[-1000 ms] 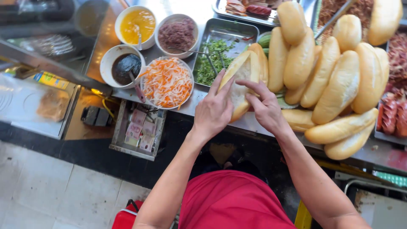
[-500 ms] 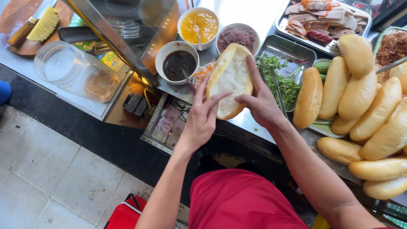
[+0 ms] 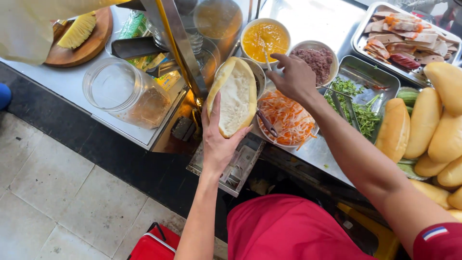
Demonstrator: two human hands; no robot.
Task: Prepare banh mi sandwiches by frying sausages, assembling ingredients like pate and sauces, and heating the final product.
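My left hand [image 3: 217,139] holds a split-open bread roll [image 3: 234,96] upright from below, its white crumb facing me. My right hand [image 3: 294,77] reaches over the counter and pinches the handle of a spoon [image 3: 266,53] that stands in a bowl of yellow sauce [image 3: 264,37]. Just right of it sits a bowl of brown minced paste [image 3: 316,58]. Under my right wrist is a plate of shredded carrot and white radish [image 3: 288,118] with tongs lying on it. A dark bowl is mostly hidden behind the roll.
A metal tray of green herbs [image 3: 358,103] and a tray of sliced meats [image 3: 402,38] lie to the right. Several bread rolls [image 3: 423,125] pile at the right edge. A clear plastic jar [image 3: 120,91] and a wooden board [image 3: 82,41] sit left.
My right hand let go of the roll and moved up to the spoon in the yellow sauce. My left hand alone now holds the roll. The view shifted left.
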